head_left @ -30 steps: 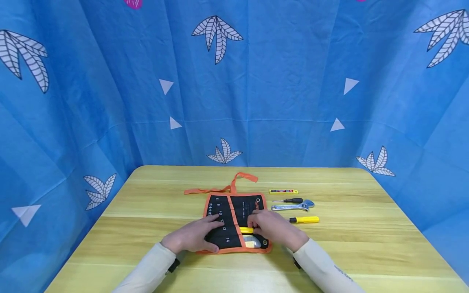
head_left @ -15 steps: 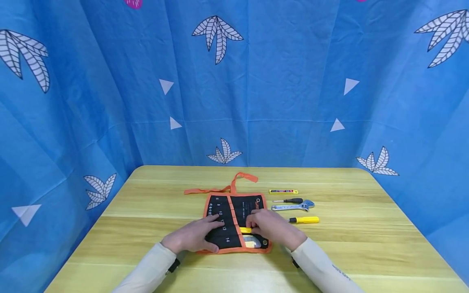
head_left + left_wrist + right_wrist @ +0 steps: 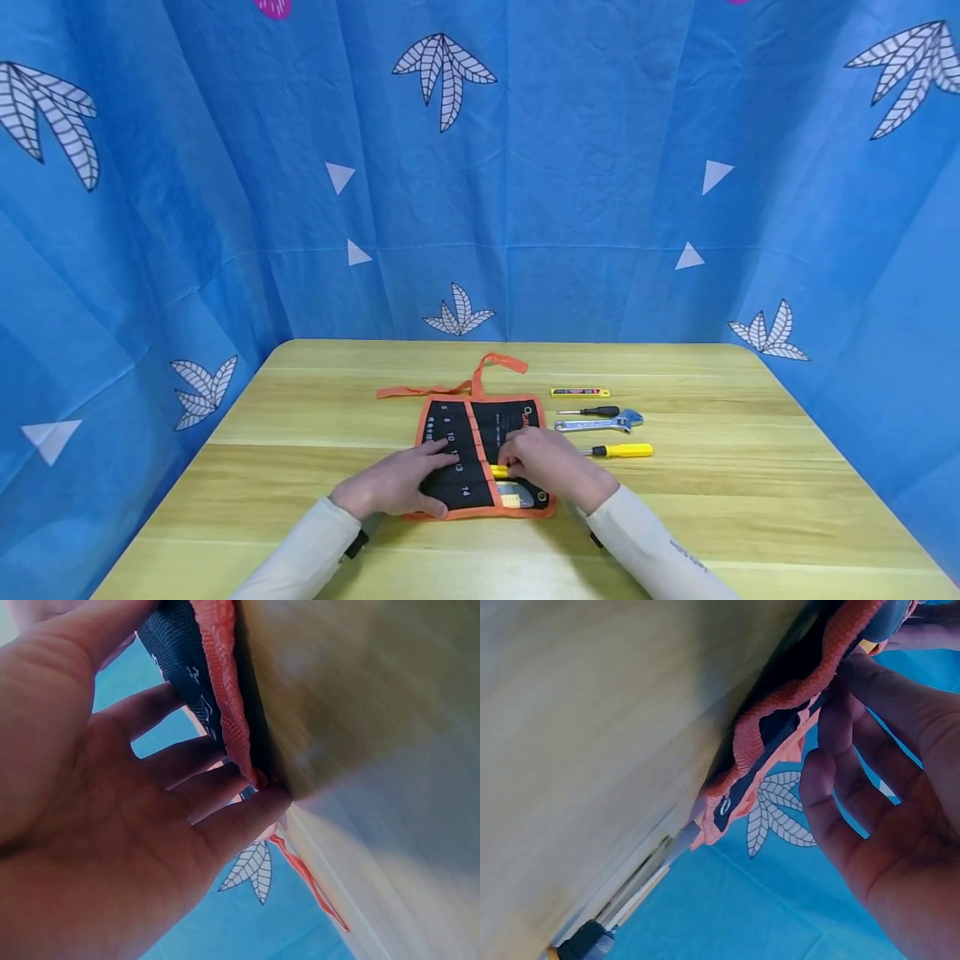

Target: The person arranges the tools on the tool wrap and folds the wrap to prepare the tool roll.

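A black tool roll (image 3: 491, 417) with orange edging and numbered pockets lies spread on the table. My left hand (image 3: 397, 482) rests on its left side, fingers spread over the pockets. In the left wrist view the fingertips (image 3: 266, 806) reach the roll's orange edge. On the right, my right hand (image 3: 551, 462) pinches a yellow-handled tool (image 3: 500, 472), whose other end is hidden in a pocket. Thumb and fingers meet close to the roll in the right wrist view. Below it, a grey-and-yellow tool (image 3: 516, 496) sticks out of the nearest pocket.
Right of the roll lie a flat yellow case (image 3: 580, 392), a small black screwdriver (image 3: 600, 411), an adjustable wrench (image 3: 600, 423) and a yellow-handled screwdriver (image 3: 628, 450). Orange ties (image 3: 427, 390) trail behind the roll. A blue curtain (image 3: 570, 292) hangs behind the table.
My right hand has shifted slightly left toward the pocket openings, still pinching the yellow-handled tool. The left hand and the roll have stayed put.
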Action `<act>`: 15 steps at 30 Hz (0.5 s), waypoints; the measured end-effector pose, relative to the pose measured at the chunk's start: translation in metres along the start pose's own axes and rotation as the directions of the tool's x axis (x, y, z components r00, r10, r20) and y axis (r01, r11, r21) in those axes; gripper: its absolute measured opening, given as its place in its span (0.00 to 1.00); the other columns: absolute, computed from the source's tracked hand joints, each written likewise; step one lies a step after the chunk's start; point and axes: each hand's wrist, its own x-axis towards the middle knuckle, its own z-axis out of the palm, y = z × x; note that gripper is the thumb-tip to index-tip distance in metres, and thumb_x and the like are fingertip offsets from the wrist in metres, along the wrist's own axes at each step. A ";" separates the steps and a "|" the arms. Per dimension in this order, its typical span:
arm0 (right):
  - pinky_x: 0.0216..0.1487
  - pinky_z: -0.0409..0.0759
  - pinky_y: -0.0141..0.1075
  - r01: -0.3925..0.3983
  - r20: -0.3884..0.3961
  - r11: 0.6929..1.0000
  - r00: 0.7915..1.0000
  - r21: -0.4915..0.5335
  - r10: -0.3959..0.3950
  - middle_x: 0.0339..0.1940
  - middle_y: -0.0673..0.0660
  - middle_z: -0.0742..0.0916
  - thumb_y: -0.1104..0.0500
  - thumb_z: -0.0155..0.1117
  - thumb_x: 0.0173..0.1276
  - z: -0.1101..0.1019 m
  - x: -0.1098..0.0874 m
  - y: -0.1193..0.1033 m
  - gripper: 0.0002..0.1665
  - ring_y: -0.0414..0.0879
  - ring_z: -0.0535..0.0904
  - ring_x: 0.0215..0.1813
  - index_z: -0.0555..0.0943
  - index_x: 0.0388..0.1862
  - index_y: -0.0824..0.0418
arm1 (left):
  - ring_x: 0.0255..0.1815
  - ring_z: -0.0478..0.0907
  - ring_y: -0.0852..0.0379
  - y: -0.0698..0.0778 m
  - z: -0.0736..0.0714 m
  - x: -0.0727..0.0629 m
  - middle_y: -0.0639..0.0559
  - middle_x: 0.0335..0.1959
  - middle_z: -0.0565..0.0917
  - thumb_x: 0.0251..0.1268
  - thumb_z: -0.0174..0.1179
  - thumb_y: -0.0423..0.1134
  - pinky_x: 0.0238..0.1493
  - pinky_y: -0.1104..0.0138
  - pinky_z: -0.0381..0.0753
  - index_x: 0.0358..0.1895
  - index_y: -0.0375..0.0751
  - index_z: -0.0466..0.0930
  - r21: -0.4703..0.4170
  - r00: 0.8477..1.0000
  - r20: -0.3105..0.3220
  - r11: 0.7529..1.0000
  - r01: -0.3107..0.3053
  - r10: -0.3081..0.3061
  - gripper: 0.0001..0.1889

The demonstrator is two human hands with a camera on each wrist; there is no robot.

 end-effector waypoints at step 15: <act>0.42 0.84 0.32 -0.024 0.034 0.999 0.999 0.022 0.023 0.43 0.47 0.90 0.64 0.70 0.69 -0.001 -0.004 0.002 0.10 0.35 0.81 0.40 0.90 0.47 0.53 | 0.79 0.62 0.39 0.000 -0.001 -0.001 0.45 0.80 0.63 0.59 0.73 0.56 0.74 0.43 0.67 0.75 0.51 0.71 0.019 1.000 0.011 1.000 -0.006 0.006 0.40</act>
